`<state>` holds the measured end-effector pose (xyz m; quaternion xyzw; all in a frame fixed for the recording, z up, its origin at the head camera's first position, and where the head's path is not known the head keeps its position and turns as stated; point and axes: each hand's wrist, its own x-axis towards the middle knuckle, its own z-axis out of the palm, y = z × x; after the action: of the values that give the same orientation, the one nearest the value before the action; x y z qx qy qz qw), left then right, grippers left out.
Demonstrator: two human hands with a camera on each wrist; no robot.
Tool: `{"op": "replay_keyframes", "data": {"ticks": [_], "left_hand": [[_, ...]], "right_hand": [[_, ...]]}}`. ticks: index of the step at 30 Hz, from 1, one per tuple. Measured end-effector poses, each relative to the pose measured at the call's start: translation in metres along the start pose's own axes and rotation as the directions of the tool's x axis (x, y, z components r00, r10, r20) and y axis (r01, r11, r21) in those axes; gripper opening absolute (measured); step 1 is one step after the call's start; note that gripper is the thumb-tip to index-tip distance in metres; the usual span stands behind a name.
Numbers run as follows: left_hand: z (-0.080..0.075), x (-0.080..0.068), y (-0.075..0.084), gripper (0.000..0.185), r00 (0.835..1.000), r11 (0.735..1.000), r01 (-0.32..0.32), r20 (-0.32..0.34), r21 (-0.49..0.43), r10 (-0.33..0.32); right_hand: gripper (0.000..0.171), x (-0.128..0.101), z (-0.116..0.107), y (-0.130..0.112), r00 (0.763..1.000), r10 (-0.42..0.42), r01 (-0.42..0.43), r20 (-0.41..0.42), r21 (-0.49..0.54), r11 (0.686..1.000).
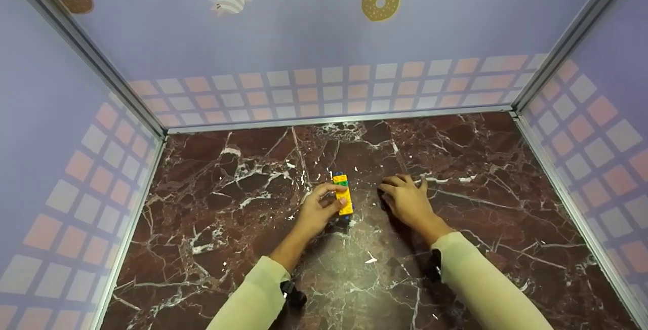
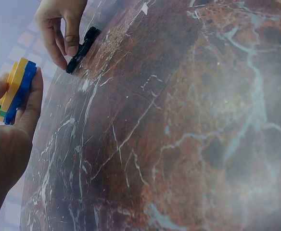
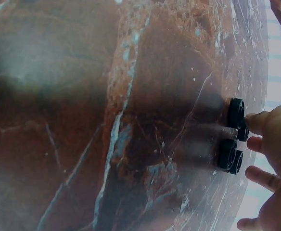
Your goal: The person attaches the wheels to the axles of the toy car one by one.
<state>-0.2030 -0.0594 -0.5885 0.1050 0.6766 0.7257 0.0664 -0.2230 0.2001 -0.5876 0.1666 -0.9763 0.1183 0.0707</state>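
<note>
My left hand (image 1: 316, 208) pinches a small brick stack (image 1: 343, 196) between thumb and fingers, just above the marble table. The stack (image 2: 16, 89) is yellow on top with blue and green layers, and my left hand (image 2: 10, 144) curls round it. My right hand (image 1: 407, 201) rests palm down to the right of the stack. Its fingertips (image 3: 256, 122) touch a black wheel piece (image 3: 229, 154) lying on the table. In the left wrist view the right hand (image 2: 61, 24) touches the same black piece (image 2: 83, 48). The head view hides that piece under the hand.
The dark red marble table (image 1: 228, 208) is walled on three sides by lilac panels (image 1: 304, 41) with metal edge rails (image 1: 334, 120). Cream sleeves (image 1: 486, 284) cover both forearms.
</note>
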Motion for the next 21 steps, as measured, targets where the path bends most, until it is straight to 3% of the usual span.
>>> {"op": "replay_keyframes", "data": {"ticks": [7, 12, 21], "left_hand": [[-0.0024, -0.0001, -0.0018, 0.031, 1.0, 1.0, 0.02, 0.005, -0.019, -0.02], [-0.0023, -0.0013, -0.0012, 0.036, 0.997, 0.996, 0.072, 0.021, -0.057, -0.071], [-0.0018, 0.0003, 0.0014, 0.07, 0.998, 0.996, 0.065, 0.02, -0.062, -0.063]], "right_hand": [[0.024, 0.0028, 0.0002, -0.0022, 1.0, -0.003, 0.003, -0.013, -0.009, 1.0], [0.021, 0.0033, 0.0017, -0.0043, 0.999, -0.007, 0.006, -0.039, -0.011, 1.0], [0.022, 0.0061, 0.0033, -0.003, 0.998, -0.005, 0.003, -0.057, -0.023, 1.0]]}}
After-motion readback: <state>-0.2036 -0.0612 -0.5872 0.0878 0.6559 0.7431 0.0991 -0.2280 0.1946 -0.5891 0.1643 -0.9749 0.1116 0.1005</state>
